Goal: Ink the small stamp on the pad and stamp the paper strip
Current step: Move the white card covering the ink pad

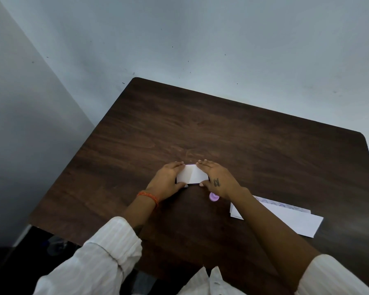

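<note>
Both hands are sitting on a small white rectangle (191, 173) in the middle of the dark wood surface (222, 128). The left hand (166, 179) is gripping its left end, fingers laid together across the far edge and thumb hooked on the near edge. The right hand (216, 177) is mirroring that on the right end. My guess is they're bracing it so it isn't sliding around, maybe opening or closing it. There's a dark sliver showing at its lower left edge, so it could be the ink pad's lid or case, but I honestly can't tell.

The small stamp (213, 196), a lilac round thing, is standing on the surface just beside the right wrist, half tucked behind it, nobody touching it. The paper strips (294, 220) are lying off to the right, partly under the right forearm. The top strip is blank, and one underneath is peeking out with faint purplish round marks, too blurry to read.
</note>
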A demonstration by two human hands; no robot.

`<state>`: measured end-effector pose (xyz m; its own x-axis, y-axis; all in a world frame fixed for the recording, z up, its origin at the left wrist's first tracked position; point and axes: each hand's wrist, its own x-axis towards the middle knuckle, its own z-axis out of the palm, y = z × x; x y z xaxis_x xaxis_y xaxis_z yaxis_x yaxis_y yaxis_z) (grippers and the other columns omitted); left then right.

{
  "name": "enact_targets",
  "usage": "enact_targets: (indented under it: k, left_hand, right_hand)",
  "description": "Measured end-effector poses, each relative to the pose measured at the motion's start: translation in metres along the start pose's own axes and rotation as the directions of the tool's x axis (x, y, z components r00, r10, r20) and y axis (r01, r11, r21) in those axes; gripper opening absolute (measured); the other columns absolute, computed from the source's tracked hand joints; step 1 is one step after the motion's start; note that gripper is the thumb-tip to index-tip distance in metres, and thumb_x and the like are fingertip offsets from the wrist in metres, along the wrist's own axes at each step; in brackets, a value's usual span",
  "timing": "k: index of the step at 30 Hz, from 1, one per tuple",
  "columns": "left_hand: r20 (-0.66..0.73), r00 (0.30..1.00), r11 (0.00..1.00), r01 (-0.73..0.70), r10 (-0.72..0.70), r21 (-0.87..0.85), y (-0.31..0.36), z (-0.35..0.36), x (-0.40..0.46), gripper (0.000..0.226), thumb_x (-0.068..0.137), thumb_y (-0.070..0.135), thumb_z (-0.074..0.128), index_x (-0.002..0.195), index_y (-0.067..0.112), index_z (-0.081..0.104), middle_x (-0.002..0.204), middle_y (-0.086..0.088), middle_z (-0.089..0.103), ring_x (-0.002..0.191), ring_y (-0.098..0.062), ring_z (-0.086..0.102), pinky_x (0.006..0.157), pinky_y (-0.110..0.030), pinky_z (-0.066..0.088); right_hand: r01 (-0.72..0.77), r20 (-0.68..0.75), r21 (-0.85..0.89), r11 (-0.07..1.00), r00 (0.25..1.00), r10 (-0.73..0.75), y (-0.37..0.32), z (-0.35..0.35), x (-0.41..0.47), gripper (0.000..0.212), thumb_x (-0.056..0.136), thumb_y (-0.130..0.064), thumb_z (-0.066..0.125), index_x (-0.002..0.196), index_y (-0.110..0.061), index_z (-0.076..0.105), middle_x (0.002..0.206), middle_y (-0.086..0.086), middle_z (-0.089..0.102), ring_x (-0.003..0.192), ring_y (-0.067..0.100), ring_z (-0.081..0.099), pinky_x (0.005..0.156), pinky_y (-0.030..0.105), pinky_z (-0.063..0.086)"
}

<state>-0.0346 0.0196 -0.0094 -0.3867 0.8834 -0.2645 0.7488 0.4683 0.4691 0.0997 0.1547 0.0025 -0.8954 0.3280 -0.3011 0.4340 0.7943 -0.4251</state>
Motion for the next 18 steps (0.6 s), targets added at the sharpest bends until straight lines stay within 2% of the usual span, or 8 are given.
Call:
enact_targets:
  k: [10,18]
  left_hand:
    - [0.0,1.0,1.0,0.007,-0.007,-0.012,0.0006,0.0029,0.0005,0.071,0.082,0.029,0.064,0.14,0.017,0.027,0.152,-0.001,0.027,0.139,-0.019,0.023,0.114,-0.036,0.019]
    - [-0.025,0.999,0.998,0.028,-0.03,-0.065,0.0069,0.005,-0.0038,0.07,0.082,0.026,0.063,0.14,0.015,0.025,0.151,-0.006,0.028,0.139,-0.022,0.023,0.115,-0.037,0.02]
  right_hand:
    - [-0.011,0.03,-0.011,1.0,0.999,0.012,0.0005,0.0009,0.0004,0.069,0.086,-0.018,0.059,0.143,-0.016,0.02,0.156,0.004,0.017,0.144,0.015,0.013,0.116,0.027,0.011]
    - [-0.025,0.004,0.026,0.999,1.0,0.025,-0.002,-0.0029,-0.0019,0.07,0.083,-0.017,0.063,0.142,-0.014,0.025,0.155,0.006,0.023,0.143,0.018,0.019,0.116,0.031,0.016]
